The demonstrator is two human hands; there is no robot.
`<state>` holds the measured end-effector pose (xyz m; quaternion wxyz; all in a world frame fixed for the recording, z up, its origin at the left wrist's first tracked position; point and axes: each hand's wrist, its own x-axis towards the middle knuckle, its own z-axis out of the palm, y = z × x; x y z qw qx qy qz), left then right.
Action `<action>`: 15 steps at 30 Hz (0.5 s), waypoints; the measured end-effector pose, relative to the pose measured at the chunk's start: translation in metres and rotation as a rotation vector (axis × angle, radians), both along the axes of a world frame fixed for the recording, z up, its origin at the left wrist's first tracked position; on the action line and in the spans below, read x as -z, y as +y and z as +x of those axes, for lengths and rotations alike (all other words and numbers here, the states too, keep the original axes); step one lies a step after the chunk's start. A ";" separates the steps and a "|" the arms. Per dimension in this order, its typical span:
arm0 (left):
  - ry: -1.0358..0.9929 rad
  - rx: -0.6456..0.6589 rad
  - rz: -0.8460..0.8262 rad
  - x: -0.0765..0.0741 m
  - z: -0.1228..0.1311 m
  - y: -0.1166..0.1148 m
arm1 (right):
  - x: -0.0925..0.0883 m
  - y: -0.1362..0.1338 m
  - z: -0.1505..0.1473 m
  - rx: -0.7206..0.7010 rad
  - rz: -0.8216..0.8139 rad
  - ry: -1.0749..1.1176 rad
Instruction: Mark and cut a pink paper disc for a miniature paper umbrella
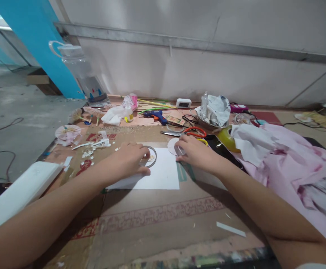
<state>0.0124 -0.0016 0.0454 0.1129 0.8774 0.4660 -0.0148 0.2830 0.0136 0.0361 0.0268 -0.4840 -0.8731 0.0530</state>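
Observation:
My left hand (133, 158) is curled, thumb and fingers gripping the near side of a thin grey ring (155, 158). The ring looks like a narrow tape roll, but its exact kind is unclear. A few fine yellowish strands show inside it. Beneath lies a white paper sheet (163, 173) on the cardboard. To the right, my right hand (192, 151) is bent over a round white paper disc (172, 146), fingers closed on its right edge. Scissors with orange handles (195, 131) lie just beyond this hand.
A blue glue gun (158, 116), thin coloured sticks (154, 104) and a clear water bottle (87, 74) stand or lie along the back. Paper scraps (91, 147) and pleated flower-like pieces (67, 133) are left. Right are a yellowish tape roll (226, 139) and pink cloth (294, 157).

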 end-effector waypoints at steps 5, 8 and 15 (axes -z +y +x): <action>0.002 -0.018 0.051 0.013 -0.004 0.009 | 0.024 0.002 -0.010 -0.136 0.127 0.085; -0.018 -0.041 0.090 0.019 -0.007 0.017 | 0.031 0.001 -0.015 -0.266 0.151 0.183; -0.053 -0.060 0.152 0.024 -0.012 0.022 | 0.030 -0.018 -0.031 -0.568 0.031 0.430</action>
